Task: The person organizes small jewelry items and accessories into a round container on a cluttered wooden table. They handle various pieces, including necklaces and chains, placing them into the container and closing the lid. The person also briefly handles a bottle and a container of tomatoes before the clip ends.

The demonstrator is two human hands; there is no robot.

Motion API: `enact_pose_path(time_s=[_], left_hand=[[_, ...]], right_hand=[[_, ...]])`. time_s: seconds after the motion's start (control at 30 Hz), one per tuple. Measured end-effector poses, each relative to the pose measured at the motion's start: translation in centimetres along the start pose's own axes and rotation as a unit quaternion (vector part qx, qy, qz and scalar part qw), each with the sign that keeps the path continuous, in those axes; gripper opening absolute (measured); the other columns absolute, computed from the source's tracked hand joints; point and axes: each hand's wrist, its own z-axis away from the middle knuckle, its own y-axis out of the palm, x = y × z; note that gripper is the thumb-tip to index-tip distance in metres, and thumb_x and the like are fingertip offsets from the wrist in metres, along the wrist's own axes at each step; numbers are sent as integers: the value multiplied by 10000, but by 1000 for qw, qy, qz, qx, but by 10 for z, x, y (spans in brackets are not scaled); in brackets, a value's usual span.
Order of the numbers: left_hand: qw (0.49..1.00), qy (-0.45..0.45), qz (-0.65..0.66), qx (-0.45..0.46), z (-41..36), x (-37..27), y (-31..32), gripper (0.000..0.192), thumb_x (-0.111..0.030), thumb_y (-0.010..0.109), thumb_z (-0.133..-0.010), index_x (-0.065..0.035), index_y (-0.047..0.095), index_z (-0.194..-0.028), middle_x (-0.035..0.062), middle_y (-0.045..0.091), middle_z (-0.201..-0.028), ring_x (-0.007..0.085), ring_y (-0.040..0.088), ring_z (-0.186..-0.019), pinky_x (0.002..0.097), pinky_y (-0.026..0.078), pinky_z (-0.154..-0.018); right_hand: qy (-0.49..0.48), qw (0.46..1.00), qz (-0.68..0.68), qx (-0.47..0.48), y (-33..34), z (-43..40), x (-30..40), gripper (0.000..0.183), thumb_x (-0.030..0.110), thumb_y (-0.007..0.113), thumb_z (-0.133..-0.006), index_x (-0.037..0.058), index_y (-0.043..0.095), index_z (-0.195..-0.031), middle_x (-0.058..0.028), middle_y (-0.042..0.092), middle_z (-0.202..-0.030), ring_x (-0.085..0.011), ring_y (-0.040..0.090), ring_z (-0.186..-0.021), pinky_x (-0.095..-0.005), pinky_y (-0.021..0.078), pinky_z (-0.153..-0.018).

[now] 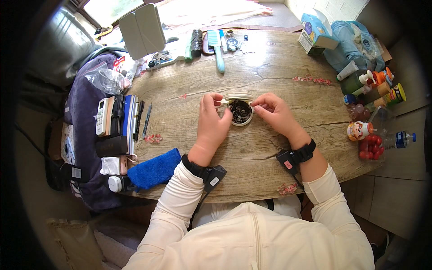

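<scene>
A small round white container (pixel 250 120) stands on the wooden table in front of me with its lid (pixel 239 97) raised at the far side. Inside lies a tangle of small dark shiny pieces (pixel 240 112), too fine to tell apart. The fingers of my left hand (pixel 212 123) pinch a pale tab at the container's left side, and its thumb reaches by the rim. On the opposite side, my right hand (pixel 275 113) has thumb and fingertips together at the container's edge near the lid.
A blue cloth pouch (pixel 155 168), notebooks (pixel 126 118), pens (pixel 147 120) and a white remote control (pixel 102 116) lie on the left. Combs (pixel 216 47) lie at the back. Along the right edge are a tissue box (pixel 315 32), pump bottles (pixel 357 82) and red fruit in a clear box (pixel 371 147).
</scene>
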Motion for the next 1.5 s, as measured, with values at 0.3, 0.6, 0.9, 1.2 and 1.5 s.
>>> enact_pose_path(time_s=[0.3,0.6,0.9,1.2,1.5], left_hand=[[995,-6,82,51,-2,11,3,383,48,501,-814,-41,444,-1182,194,603,-1010,326,599,-927,407,466,-840],[997,38,54,47,-2,15,7,408,61,506,-812,-43,466,-1205,178,632,-1041,313,614,-902,387,485,-821],[985,-48,113,119,-4,7,-2,356,70,484,-843,-14,497,-1188,141,627,-1060,200,611,-922,295,475,-831],[989,33,39,135,-5,6,-2,353,68,480,-833,-41,561,-1159,137,625,-1024,228,611,-910,316,472,-826],[991,85,9,105,0,7,2,367,28,498,-804,-84,566,-1147,141,613,-962,279,589,-874,385,474,-771]], right_hand=[[-25,1000,-7,-5,4,6,20,428,85,709,-787,89,535,-1177,-56,512,-1141,-83,552,-799,-201,471,-673],[-68,995,73,28,3,5,15,429,73,734,-733,115,575,-1129,-37,500,-1157,-73,533,-769,-203,474,-662],[-49,993,103,39,5,7,17,402,76,753,-700,88,557,-1050,-37,503,-1083,-99,518,-757,-229,475,-678],[-84,981,152,86,4,10,29,548,85,796,-641,100,520,-1114,-82,524,-1142,-236,514,-1035,-319,465,-837],[-120,975,178,63,9,10,21,521,80,791,-625,89,517,-1068,-102,529,-1088,-276,537,-997,-343,456,-842]])
